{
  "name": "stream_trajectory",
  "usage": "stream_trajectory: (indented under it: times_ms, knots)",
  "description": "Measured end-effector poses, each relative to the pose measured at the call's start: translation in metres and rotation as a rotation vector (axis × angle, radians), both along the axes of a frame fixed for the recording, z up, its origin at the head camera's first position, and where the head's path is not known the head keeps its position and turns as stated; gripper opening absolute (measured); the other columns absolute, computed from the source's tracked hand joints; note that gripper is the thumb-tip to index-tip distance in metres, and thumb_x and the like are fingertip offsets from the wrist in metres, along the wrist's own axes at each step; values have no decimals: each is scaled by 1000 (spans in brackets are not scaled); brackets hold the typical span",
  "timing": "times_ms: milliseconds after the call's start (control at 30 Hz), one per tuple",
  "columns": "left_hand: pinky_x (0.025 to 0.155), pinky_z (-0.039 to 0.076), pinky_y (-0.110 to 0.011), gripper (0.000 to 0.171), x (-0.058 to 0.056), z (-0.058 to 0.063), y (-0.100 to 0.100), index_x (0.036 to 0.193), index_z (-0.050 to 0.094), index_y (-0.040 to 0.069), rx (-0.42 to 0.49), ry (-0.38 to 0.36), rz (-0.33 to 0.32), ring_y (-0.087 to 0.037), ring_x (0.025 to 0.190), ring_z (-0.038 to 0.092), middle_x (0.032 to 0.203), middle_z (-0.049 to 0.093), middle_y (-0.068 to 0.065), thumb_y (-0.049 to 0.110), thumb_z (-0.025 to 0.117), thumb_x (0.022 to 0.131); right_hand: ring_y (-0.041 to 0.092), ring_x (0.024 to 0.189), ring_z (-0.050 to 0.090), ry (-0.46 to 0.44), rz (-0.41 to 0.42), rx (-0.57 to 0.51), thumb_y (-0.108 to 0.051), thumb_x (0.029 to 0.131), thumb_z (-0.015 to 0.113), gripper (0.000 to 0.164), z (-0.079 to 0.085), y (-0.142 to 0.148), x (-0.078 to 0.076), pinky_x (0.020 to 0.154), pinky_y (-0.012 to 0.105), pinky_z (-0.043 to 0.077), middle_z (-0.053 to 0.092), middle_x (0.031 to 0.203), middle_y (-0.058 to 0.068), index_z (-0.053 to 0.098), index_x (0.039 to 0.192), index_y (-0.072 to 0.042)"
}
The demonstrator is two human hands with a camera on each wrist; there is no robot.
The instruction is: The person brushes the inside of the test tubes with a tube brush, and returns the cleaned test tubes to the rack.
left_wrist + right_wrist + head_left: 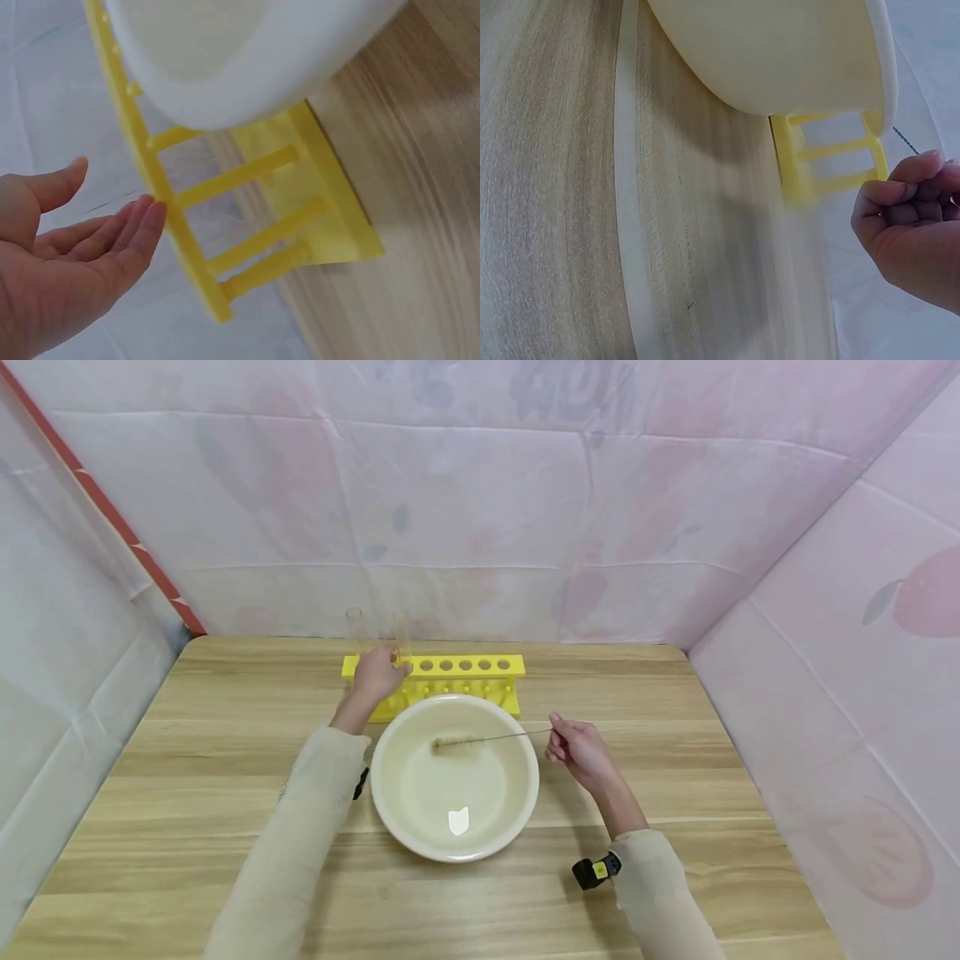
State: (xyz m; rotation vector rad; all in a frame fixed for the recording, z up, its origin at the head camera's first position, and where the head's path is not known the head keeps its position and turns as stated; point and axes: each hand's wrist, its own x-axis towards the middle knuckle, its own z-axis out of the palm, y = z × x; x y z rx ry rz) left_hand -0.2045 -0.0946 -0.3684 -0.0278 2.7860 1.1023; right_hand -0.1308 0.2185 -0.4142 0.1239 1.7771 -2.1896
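My left hand (378,675) is over the left end of a yellow test tube rack (483,666). In the left wrist view its thumb stands apart from the fingers, and the fingertips are at the rack's top bar. Two clear glass test tubes rise by this hand, one test tube (355,623) farther left and another test tube (402,628) beside the fingers; their lower parts are hard to see. Between thumb and fingertips my right hand (585,756) pinches the thin wire handle of a test tube brush (459,742). The brush's bristles hang over the cream basin (531,777).
The basin stands on the wooden table (600,685) directly in front of the rack, overlapping its lower edge. Fabric-covered walls (465,510) enclose the table at the back and both sides. A black wrist camera (596,870) is strapped at the right sleeve.
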Motion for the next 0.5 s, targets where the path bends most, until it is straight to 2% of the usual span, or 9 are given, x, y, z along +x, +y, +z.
stream_trajectory:
  times_ms: [133, 267, 400, 500]
  knots:
    - [93, 38, -50, 54, 12, 9, -7, 134, 37, -7, -4, -54, -60, -41, 117, 43, 127, 46, -27, 22, 54, 92, 13, 46, 38, -11, 6, 16, -18, 99, 41, 46, -1, -1, 0, 52, 24, 37, 38, 49, 2, 45, 55, -5]
    - [91, 41, -49, 48, 29, 18, -16, 130, 42, -6, 1, -60, -106, -39, 116, 45, 129, 45, -26, 24, 52, 94, 14, 47, 40, -23, 9, 44, -23, 98, 43, 45, -3, -1, 0, 52, 23, 38, 39, 49, 2, 45, 57, -4]
    - [91, 40, -50, 51, 50, 22, -29, 133, 39, -4, 5, -20, -114, -38, 116, 45, 129, 46, -25, 29, 48, 95, 14, 47, 43, -30, 1, 104, -30, 98, 42, 46, -2, -1, 1, 52, 24, 39, 42, 51, 2, 47, 61, -3]
    - [93, 36, -53, 54, 65, 20, -41, 135, 37, -6, -5, 43, -114, -40, 117, 43, 128, 46, -26, 32, 45, 97, 13, 50, 47, -28, -30, 187, -38, 98, 38, 49, -1, 2, 2, 53, 24, 42, 48, 56, 2, 52, 72, 1]
